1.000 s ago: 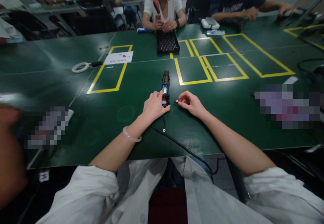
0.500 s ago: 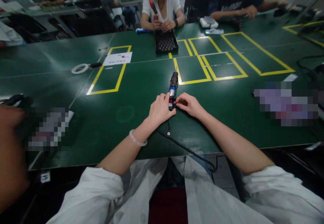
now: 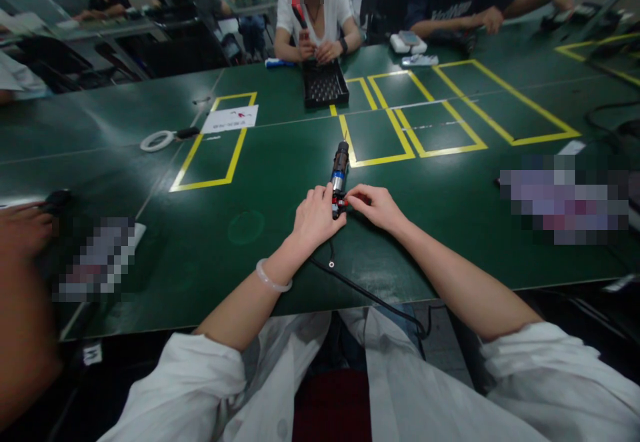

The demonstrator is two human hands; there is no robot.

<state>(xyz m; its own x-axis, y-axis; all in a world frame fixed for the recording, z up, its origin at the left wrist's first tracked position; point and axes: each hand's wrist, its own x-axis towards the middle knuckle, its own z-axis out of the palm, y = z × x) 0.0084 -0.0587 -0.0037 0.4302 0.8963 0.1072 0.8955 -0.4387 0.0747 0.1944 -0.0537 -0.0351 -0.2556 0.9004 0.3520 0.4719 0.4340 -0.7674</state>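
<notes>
A slim cylindrical power tool [image 3: 340,169], dark with a blue band, a silver section and a thin bit at its far end, lies on the green table. My left hand [image 3: 315,214] is closed around its near end, where red parts show between my two hands. At that end, on the right side, my right hand [image 3: 373,206] pinches with thumb and fingertips. Something red shows under those fingers, but its kind is mostly hidden. A black cable [image 3: 360,289] runs from beneath my left hand over the table edge, and a small ring terminal [image 3: 331,265] lies beside it.
Across the green table [image 3: 280,162], a person works over a black tray [image 3: 325,99] of small parts. A white sheet [image 3: 231,119] and a white coil [image 3: 157,141] lie to the left. Blurred items flank me; another person's hand [image 3: 30,229] is at far left.
My hands and the power tool stay nearly in place, with only a slight shift of my right fingers. The view has moved a little. The neighbour's hand at far left has moved.
</notes>
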